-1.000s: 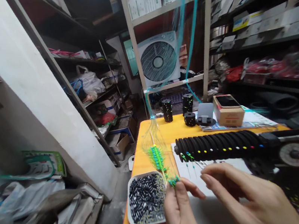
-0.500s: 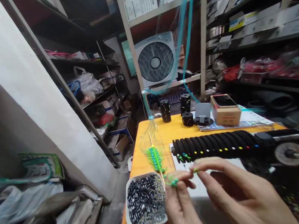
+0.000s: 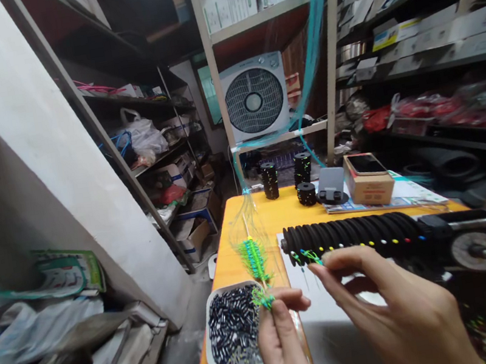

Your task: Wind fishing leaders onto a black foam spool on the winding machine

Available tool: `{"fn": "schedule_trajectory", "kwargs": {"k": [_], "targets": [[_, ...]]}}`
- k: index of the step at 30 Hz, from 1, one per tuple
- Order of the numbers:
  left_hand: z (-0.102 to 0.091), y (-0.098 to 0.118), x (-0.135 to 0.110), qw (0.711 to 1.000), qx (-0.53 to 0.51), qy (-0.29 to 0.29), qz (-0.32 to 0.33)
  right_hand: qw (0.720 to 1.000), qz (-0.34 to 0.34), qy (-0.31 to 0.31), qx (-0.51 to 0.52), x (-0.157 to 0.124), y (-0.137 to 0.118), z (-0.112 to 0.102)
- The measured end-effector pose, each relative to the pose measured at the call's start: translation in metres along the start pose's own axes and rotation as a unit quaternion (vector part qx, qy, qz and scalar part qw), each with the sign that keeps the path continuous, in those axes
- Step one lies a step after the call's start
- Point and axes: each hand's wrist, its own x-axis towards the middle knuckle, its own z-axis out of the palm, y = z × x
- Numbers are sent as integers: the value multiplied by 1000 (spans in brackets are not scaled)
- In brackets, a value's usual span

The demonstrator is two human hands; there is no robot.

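Note:
My left hand [image 3: 284, 341] pinches a small bunch of bright green knotted threads [image 3: 264, 297] between thumb and fingers, beside a white tray. Its index finger points to the right. Further right, my right hand [image 3: 401, 304] is closed in a pinch on a green thread piece [image 3: 314, 258] at the left part of a black ribbed roller [image 3: 347, 232]. Another green thread piece [image 3: 295, 255] hangs at the roller's left end, with a thin line below it. Coloured dots run along the roller's lower side. Behind my left hand lies a green and blue thread bundle [image 3: 253, 256] on a thin stick.
The white tray [image 3: 210, 356] holds many small black tubes and thin metal pieces. Black spools [image 3: 270, 181], a phone stand [image 3: 330, 183] and a cardboard box [image 3: 369, 186] with a phone stand at the back of the yellow table [image 3: 231, 221]. Teal lines [image 3: 313, 41] hang before a box fan [image 3: 254, 100].
My right hand has moved away from my left hand, up to the roller, with a green thread piece. The left hand has shifted slightly left, keeping its green bunch.

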Motion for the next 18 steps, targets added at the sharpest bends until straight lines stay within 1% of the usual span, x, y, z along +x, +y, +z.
{"fn": "schedule_trajectory", "kwargs": {"k": [4,8,12,15,16,18], "targets": [[-1,3,-1,1000,6,-15,2,1000,-5,-1,3,2,0,0],[0,8,-1,999,24,-25,4,998,-18,-54,1,-1,7,-1],[2,15,-1,998,39,-57,-5,995,-29,-90,-5,-13,12,-10],[4,11,-8,995,47,-85,-34,996,-36,-83,-5,-19,8,-19],[4,7,-11,994,54,-80,-52,996,-30,-82,3,-19,6,-21],[4,-4,-20,992,76,-43,-86,994,-8,-100,42,-15,0,-25]]}}
